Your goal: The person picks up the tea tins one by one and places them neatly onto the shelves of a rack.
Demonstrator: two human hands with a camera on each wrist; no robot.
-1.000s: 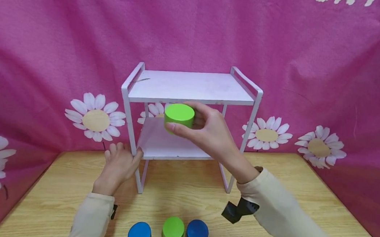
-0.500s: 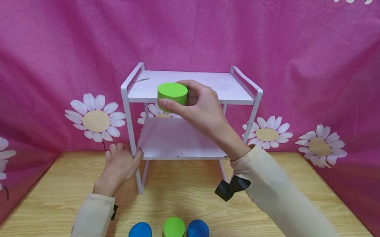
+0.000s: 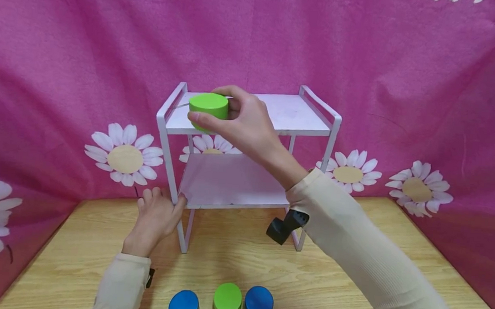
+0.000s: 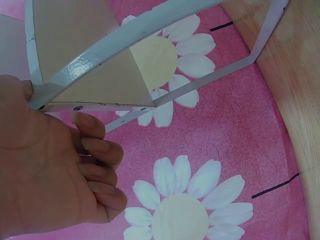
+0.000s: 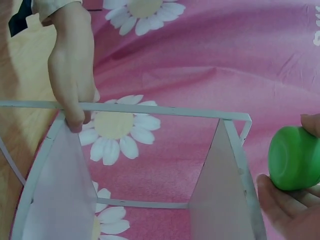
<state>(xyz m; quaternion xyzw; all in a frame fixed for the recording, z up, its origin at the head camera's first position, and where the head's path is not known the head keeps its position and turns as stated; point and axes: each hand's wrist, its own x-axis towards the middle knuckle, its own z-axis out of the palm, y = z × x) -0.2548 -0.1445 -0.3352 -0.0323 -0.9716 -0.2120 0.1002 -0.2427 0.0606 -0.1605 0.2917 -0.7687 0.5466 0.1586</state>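
Note:
My right hand grips a short, round green canister by its side, thumb in front and fingers behind. The canister is upright, over the left part of the top board of a white two-tier shelf rack. The right wrist view shows its ringed green underside apart from the board. Low on the left, my left hand holds the rack's front left leg, with the thumb at the lower board's corner. In the left wrist view, the fingers of that hand are curled beside the leg.
Near the table's front edge stand a blue canister, a second green canister and a darker blue canister. A pink cloth with white flowers hangs behind and at both sides of the wooden table.
My right hand has carried the green canister up and to the left, from in front of the gap between the boards to the top board's height. The left hand has stayed put.

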